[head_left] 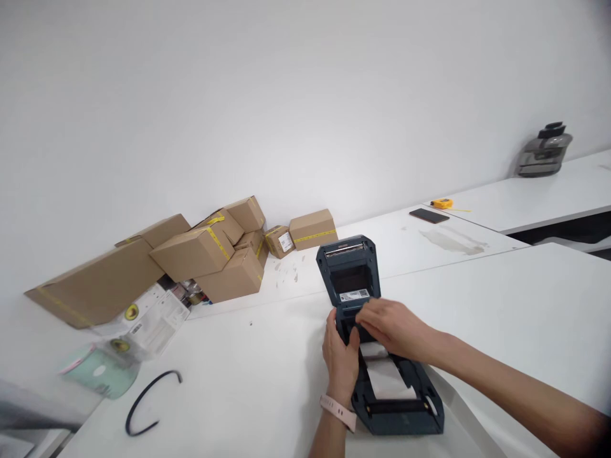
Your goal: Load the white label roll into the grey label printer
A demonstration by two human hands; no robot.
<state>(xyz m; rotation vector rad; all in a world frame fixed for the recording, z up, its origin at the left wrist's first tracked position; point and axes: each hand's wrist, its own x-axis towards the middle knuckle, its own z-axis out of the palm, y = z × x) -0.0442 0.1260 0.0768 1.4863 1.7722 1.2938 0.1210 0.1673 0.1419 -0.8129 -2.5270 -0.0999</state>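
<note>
A dark blue label printer (398, 423) lies on the white table with its lid (351, 270) raised. A strip of white label paper (386, 378) runs from the roll compartment toward the front bar. My left hand (340, 353) wraps round the printer's left side, thumb over the inner edge, with a pink band on its wrist. My right hand (394, 327) reaches across from the right over the roll compartment, its fingers curled and closed near the hinge. What those fingertips hold, if anything, is hidden.
Several cardboard boxes (191, 251) are piled at the back left against the wall. Left of me lie a black curved band (131, 410), a mint-green pouch (102, 372) and clear bags. A phone (429, 215), a yellow tape measure (442, 203) and a grey jug (544, 156) stand farther right.
</note>
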